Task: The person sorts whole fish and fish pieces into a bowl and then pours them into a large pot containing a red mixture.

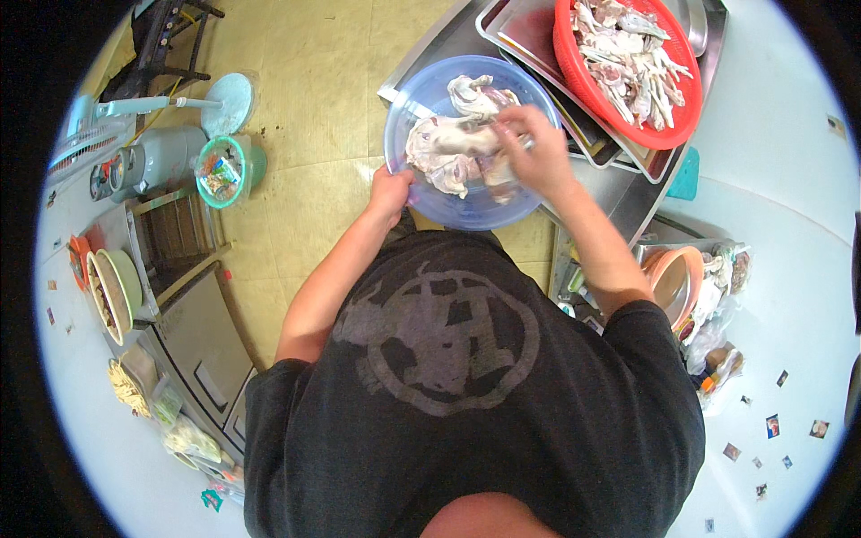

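My left hand (pixel 393 191) grips the near left rim of a translucent blue plastic basin (pixel 430 208). Inside the basin lie several large pieces of pale raw meat (pixel 440 144) with pinkish patches. Over the basin's right side, my right hand (pixel 531 148) is blurred, its fingers curled at the meat. A small shiny spot shows by its fingers; whether they hold a piece or a tool is unclear. The basin's right part overlaps the corner of a stainless steel table (pixel 599 188).
A red plastic basket (pixel 679 134) of raw meat pieces sits across metal trays (pixel 605 158) on the table. At left are a lined green waste bin (pixel 255 165), a gas cylinder (pixel 171 158) and a fan (pixel 144 106). An orange tub (pixel 693 269) stands right of me.
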Demonstrator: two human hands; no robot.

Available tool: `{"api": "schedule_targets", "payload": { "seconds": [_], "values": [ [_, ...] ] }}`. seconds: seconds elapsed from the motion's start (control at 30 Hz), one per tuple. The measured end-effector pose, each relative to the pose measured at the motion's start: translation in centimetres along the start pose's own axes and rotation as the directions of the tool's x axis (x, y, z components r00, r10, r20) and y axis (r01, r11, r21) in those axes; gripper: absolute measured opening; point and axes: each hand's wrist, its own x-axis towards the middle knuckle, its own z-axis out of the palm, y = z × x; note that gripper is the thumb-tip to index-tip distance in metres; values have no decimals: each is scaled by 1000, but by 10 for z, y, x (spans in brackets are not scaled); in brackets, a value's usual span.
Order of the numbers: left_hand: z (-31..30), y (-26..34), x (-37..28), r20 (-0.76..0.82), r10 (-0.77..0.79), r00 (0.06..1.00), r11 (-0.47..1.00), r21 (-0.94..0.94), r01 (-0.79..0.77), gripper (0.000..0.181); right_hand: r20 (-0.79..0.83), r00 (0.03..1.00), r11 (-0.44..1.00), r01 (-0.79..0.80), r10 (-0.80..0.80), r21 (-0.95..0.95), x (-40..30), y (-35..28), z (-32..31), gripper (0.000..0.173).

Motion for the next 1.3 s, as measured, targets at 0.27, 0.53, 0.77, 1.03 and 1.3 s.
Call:
{"api": "schedule_targets", "payload": {
  "seconds": [0.27, 0.53, 0.77, 1.03, 1.3],
  "values": [
    [1, 0, -6, -28, -30, 999, 999, -12, 30, 56, 178, 984, 978, 53, -17, -203, -63, 56, 86, 29],
    [-6, -12, 4, -5, -8, 1000, 1000, 6, 8, 58, 39, 994, 725, -45, 99, -687, 13, 93, 38, 23],
    [-2, -9, 6, -20, -17, 1000, 1000, -16, 17, 58, 152, 875, 670, -230, 460, -705, 45, 117, 51, 25],
    [-1, -11, 1, -39, -33, 999, 999, -26, 32, 57, -54, 953, 748, -269, 298, -606, -7, 73, 46, 36],
    [0, -10, 2, -18, 1, 1000, 997, -77, -3, 51, 59, 994, 782, -36, 93, -622, -43, 38, 98, 20]
  ]
}}
